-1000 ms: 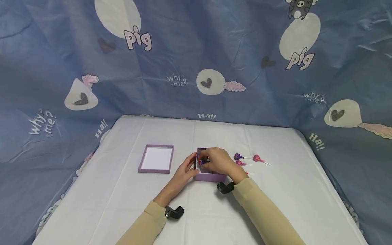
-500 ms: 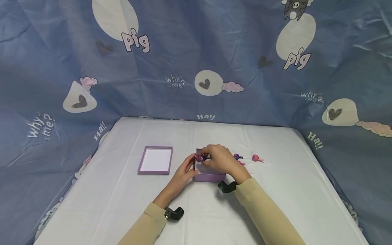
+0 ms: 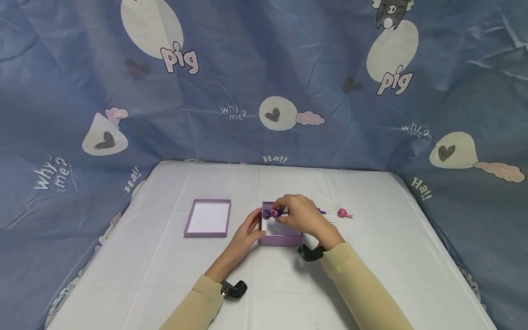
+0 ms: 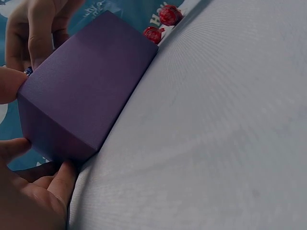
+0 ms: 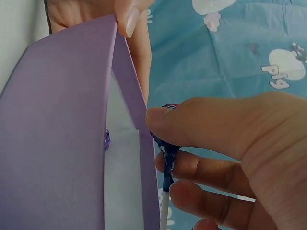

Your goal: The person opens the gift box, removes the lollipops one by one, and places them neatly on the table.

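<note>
A purple box (image 3: pixel 282 240) with a white inside stands mid-table in the head view. My left hand (image 3: pixel 248 230) holds its left side, the thumb over the near corner and fingers along the wall. My right hand (image 3: pixel 303 215), over the box, pinches a lollipop (image 5: pixel 169 158) in a dark blue wrapper with a white stick; its red-and-blue head (image 3: pixel 276 213) shows in the head view. A purple-wrapped lollipop (image 3: pixel 266 214) lies in the box's far left corner. Part of the box's inside is hidden by my right hand.
The shallow purple lid (image 3: pixel 205 235) with a white inside lies left of the box. A pink lollipop (image 3: pixel 343 213) lies to the right, and a purple one (image 3: pixel 321 211) is partly hidden behind my right hand. Red-wrapped lollipops (image 4: pixel 170 15) show beyond the box in the left wrist view.
My right hand has shifted slightly right and up with the lollipop, uncovering the purple lollipop in the box. The left hand stays on the box. The head view has shifted slightly.
</note>
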{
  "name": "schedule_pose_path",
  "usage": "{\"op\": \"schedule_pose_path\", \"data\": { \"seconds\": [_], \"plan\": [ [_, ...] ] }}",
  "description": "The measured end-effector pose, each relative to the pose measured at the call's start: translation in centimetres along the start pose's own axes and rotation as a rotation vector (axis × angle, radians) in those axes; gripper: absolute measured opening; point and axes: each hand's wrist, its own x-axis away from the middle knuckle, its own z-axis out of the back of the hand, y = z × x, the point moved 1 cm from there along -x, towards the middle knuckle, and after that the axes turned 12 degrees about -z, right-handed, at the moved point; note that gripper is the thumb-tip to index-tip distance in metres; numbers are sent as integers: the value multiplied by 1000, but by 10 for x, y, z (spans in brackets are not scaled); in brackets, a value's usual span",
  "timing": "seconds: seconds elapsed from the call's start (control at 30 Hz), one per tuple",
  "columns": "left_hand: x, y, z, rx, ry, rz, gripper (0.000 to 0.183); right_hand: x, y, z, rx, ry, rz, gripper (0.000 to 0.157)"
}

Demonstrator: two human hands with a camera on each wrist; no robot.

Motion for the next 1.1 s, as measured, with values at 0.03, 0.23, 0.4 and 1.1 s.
{"op": "schedule_pose_path", "data": {
  "seconds": [0.03, 0.23, 0.4, 1.1],
  "plan": [
    [0, -4, 0, -3, 4, -4, 72, 1, 1, 1, 2, 2, -1, 29],
    [0, -16, 0, -9, 43, -45, 71, 5, 6, 4, 13, 28, 0, 28],
    [1, -17, -1, -10, 54, -49, 72, 9, 11, 7, 6, 30, -30, 27],
    [2, -15, -1, -8, 50, -29, 72, 31, 46, 24, 21, 35, -111, 23]
  ]
}}
